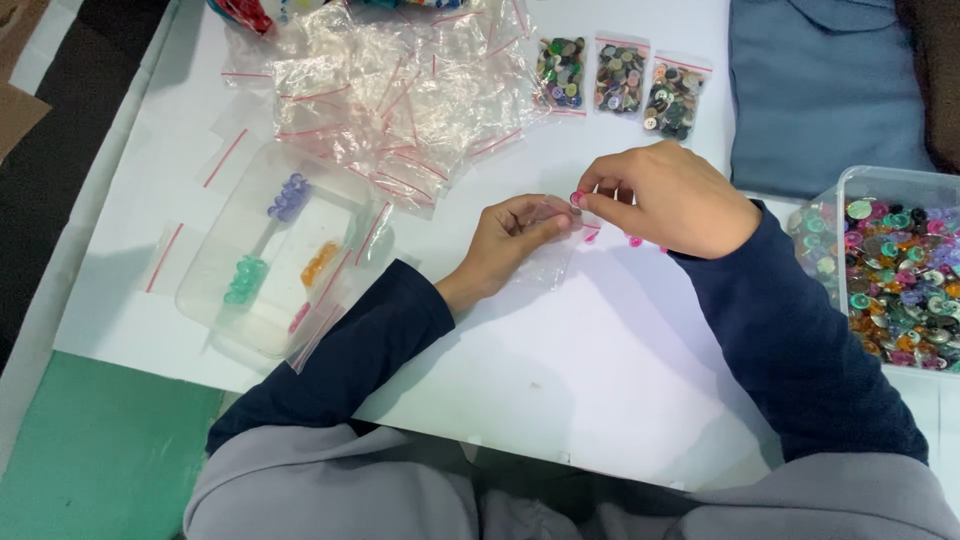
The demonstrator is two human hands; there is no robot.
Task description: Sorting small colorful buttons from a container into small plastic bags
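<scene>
At the middle of the white table (560,400), the left hand (505,240) pinches a small clear zip bag (550,262) open while the right hand (665,200) grips a pink button (578,198) at its mouth. Three filled button bags (620,78) lie beyond, finished by the look of them; many empty bags (400,100) and a full bin of buttons (890,280) remain.

1. A white table (620,370) fills most of the view, its surface evenly and softly lit.
2. Left of the table, a green floor patch (100,450) lies below its near corner.
3. Beyond that, a dark floor strip (70,130) runs along the table's left edge.
4. Brown cardboard (18,95) sits at the far left, past the table.
</scene>
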